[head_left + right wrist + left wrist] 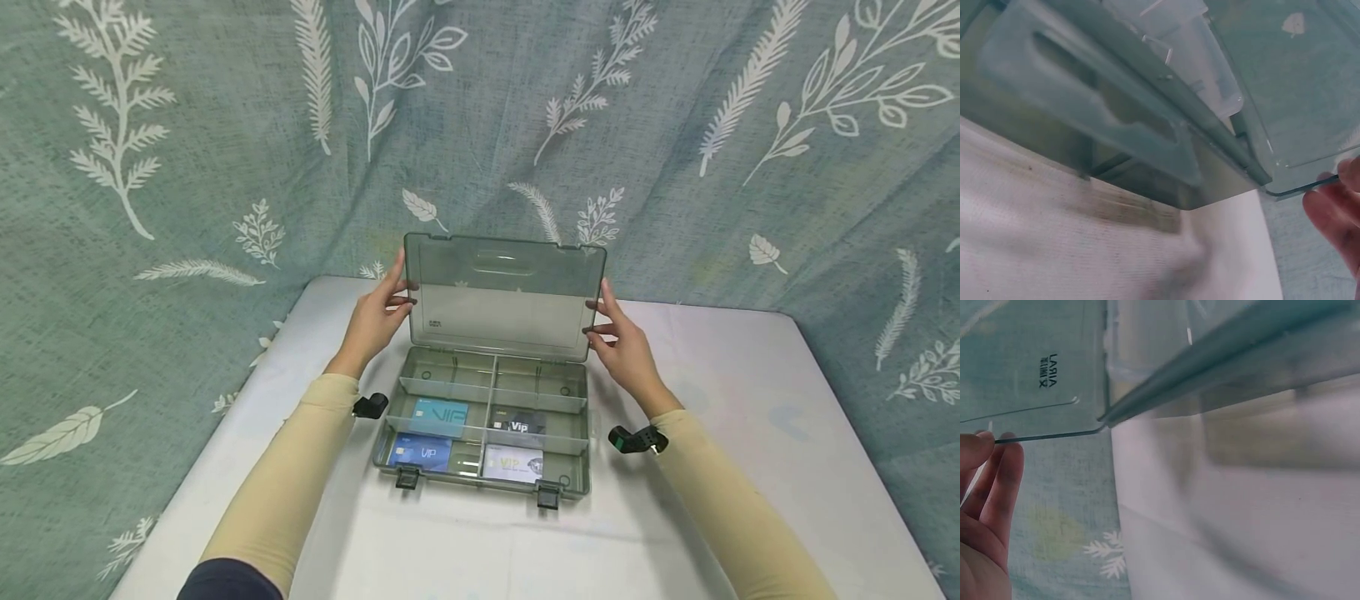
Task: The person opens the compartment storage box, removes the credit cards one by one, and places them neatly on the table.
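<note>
The left hand point(372, 321) pinches the left edge of the see-through lid point(502, 292) between thumb and fingers, and the right hand point(626, 350) pinches the right edge in the same manner. The lid stands raised at the back of the box point(480, 481), which rests on the white table point(750, 433). In its middle row, a light blue card point(439, 417) is at left and a dark card point(517, 419) at right; in the front row, a blue card point(420, 452) and a white card point(513, 463).
</note>
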A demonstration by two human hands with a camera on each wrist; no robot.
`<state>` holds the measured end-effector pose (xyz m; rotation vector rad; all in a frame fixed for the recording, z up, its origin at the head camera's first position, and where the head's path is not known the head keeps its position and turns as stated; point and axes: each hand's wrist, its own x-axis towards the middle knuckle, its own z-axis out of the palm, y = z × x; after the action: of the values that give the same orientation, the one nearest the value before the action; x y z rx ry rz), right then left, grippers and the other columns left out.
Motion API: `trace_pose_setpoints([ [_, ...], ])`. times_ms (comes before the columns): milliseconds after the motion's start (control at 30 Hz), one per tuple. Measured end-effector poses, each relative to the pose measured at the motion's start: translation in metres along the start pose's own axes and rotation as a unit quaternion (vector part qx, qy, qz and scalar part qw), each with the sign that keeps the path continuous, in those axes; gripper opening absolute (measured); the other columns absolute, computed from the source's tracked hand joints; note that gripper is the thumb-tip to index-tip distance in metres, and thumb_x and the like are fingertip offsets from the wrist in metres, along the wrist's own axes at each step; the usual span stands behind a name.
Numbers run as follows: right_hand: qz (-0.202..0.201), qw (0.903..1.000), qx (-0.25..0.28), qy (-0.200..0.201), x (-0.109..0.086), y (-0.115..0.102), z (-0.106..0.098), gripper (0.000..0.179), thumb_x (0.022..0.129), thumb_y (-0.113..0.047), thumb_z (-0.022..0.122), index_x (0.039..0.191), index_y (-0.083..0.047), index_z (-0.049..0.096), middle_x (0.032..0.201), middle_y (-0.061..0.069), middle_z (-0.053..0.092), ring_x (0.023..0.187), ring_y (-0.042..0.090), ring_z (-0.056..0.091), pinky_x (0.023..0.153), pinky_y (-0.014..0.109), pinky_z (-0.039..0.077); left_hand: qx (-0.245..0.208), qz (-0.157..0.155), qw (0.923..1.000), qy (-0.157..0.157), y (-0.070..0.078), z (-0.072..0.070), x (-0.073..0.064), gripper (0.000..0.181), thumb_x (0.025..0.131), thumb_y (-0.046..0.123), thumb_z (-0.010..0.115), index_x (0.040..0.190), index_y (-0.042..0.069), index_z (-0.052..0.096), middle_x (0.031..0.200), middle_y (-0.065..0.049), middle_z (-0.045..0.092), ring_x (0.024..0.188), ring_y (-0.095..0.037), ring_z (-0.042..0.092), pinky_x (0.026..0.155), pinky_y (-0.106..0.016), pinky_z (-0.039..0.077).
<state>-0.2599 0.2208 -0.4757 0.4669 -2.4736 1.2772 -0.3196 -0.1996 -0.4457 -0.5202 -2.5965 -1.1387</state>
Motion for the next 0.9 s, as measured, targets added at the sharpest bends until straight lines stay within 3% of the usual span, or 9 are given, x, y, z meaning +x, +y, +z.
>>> trace_pose_setpoints([
  [467, 0.030, 0.9988, -0.017, -0.035, -0.002, 0.006, 0.005, 0.101, 0.095, 0.006, 0.066, 0.165, -0.032, 0.004, 0.157, 0.009, 0.045, 0.103, 0.031, 0.071, 0.085, 0.046, 0.063, 0.009, -0.019, 0.9992, -0.034, -0.014, 0.008, -0.006, 0.097, 0.098, 0.002, 0.068, 0.162, 0.044, 0.009, 0.146, -0.019, 0.055, 0.104, -0.036, 0.071, 0.091, -0.051, 0.060],
  [700, 0.038, 0.9976, -0.019, -0.055, -0.005, 0.009, 0.009, 0.099, 0.094, 0.006, 0.067, 0.166, -0.026, 0.007, 0.159, 0.014, 0.039, 0.102, 0.033, 0.072, 0.086, 0.045, 0.063, 0.004, -0.026, 0.9985, -0.048, -0.020, 0.008, -0.011, 0.096, 0.098, 0.003, 0.067, 0.163, 0.043, 0.008, 0.146, -0.018, 0.055, 0.103, -0.035, 0.071, 0.090, -0.052, 0.060],
  [900, 0.045, 0.9956, -0.018, -0.080, -0.006, 0.011, 0.010, 0.096, 0.093, 0.005, 0.069, 0.166, -0.017, 0.009, 0.161, 0.013, 0.036, 0.102, 0.033, 0.072, 0.086, 0.045, 0.063, -0.002, -0.032, 0.9962, -0.081, -0.024, 0.009, -0.017, 0.097, 0.098, 0.000, 0.066, 0.164, 0.037, 0.006, 0.153, -0.015, 0.048, 0.108, -0.036, 0.069, 0.096, -0.048, 0.058],
])
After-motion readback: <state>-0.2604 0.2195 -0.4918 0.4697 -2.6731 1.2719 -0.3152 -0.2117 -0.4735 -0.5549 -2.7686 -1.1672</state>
